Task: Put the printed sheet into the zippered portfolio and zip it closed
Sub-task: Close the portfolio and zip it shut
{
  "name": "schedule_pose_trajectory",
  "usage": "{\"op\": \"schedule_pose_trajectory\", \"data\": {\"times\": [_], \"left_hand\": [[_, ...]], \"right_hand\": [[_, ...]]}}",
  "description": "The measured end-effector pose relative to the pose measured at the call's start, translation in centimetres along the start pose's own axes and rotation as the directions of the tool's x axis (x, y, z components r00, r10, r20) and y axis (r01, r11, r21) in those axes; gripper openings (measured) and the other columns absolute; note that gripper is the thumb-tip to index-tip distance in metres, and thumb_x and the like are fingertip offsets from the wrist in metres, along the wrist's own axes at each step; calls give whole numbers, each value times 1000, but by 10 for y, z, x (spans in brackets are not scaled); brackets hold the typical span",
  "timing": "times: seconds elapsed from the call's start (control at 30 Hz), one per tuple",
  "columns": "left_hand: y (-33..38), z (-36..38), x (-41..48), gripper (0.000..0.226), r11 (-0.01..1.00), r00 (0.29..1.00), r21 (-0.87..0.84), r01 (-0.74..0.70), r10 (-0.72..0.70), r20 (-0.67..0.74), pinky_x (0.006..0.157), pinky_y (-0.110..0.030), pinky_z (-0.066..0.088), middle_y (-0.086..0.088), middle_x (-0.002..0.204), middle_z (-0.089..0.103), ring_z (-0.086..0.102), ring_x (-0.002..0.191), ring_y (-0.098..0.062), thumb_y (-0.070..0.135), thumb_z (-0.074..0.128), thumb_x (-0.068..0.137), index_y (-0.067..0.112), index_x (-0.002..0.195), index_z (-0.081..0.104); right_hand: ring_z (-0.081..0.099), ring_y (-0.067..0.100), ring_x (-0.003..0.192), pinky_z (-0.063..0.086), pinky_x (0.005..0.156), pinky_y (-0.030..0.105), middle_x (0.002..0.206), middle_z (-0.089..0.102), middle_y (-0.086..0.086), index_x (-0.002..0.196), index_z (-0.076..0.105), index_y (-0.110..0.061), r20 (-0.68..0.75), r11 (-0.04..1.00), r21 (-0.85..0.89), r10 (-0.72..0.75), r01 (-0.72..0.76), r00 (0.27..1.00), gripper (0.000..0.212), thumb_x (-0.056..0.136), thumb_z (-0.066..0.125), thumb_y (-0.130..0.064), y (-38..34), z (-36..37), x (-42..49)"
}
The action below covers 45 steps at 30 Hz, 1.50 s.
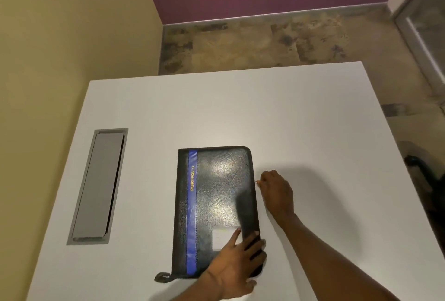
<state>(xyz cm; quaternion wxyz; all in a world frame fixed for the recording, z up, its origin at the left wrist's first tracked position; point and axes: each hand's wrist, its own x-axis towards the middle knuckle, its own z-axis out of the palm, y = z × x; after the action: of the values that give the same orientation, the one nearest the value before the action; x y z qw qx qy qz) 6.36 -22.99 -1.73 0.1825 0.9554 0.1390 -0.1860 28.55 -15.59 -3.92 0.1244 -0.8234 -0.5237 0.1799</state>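
The black zippered portfolio [216,194], with a blue stripe and yellow lettering, lies folded flat on the white table [313,120]. My left hand [237,262] presses flat on its near right corner, fingers straight, beside a white label [222,238]. My right hand [277,192] is at the middle of the portfolio's right edge, fingers curled and pinched together at the zipper line; the pull itself is hidden by the fingertips. A small black strap loop [162,277] sticks out at the near left corner. No printed sheet is in view.
A grey recessed cable hatch [96,186] is set into the table left of the portfolio. A yellow wall runs close along the left. The table's far edge drops to a tiled floor [265,43]. A dark chair [420,170] stands at the right.
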Motion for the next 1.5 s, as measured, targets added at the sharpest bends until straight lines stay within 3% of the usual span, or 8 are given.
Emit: {"op": "schedule_pose_trajectory", "data": {"times": [0.07,0.17,0.27,0.37,0.53,0.8,1.17,1.5], "left_hand": [[-8,-9,5,62,995,988,-94,28,-42,-150,121,-59,31,-2,160,42,35,152,-26,53,51,88,22,142,50],[-36,-35,25,69,949,912,-220,228,-287,-294,121,-57,30,-4,166,36,28,156,-26,51,53,91,19,152,47],[-76,-68,54,81,844,809,-273,462,-527,-260,125,-61,21,-5,173,17,9,161,-28,56,49,93,18,162,29],[-112,-95,81,101,749,740,-367,552,-643,-197,126,-64,5,-2,175,-5,-7,161,-27,63,58,88,20,166,10],[-150,-115,114,131,661,738,-467,587,-675,-28,122,-68,-3,2,172,-24,-25,158,-24,69,75,77,23,166,-10],[-162,-119,129,85,605,699,-493,625,-715,10,123,-70,-1,-3,175,7,-6,161,-26,48,54,97,16,165,16],[-147,-115,131,68,629,698,-546,553,-708,-109,124,-68,7,-3,162,34,9,160,-26,36,58,90,20,153,37],[-135,-114,138,67,608,667,-544,578,-736,-114,127,-63,1,-4,170,24,3,161,-24,38,54,93,26,156,36]], "right_hand": [[60,28,72,50,66,41,83,61,2,80,56,-17,-1,999,48,6,-6,1000,21,96,63,-28,1,2,-1],[58,29,72,49,65,41,84,59,2,80,55,-18,8,996,89,8,-9,1000,21,95,62,-30,4,3,-1],[55,21,71,48,64,39,83,55,-5,81,53,-25,13,991,132,4,-6,1000,19,96,60,-34,7,5,-2],[53,16,70,50,64,40,81,53,-9,81,52,-29,5,981,195,10,-10,1000,18,97,59,-33,9,6,-2],[55,15,71,53,64,41,83,56,-7,84,56,-26,-1,975,219,25,-24,1000,15,98,61,-29,9,8,-2],[56,14,71,54,66,40,83,58,-7,87,56,-25,0,975,223,9,-9,1000,15,101,58,-30,11,9,-6],[56,19,72,52,64,42,85,58,-3,87,56,-22,-109,980,198,8,13,994,14,100,57,-25,4,-5,48],[59,18,81,51,73,41,93,61,-6,89,65,-24,95,951,203,-256,233,962,6,92,60,-25,3,-20,132]]}}
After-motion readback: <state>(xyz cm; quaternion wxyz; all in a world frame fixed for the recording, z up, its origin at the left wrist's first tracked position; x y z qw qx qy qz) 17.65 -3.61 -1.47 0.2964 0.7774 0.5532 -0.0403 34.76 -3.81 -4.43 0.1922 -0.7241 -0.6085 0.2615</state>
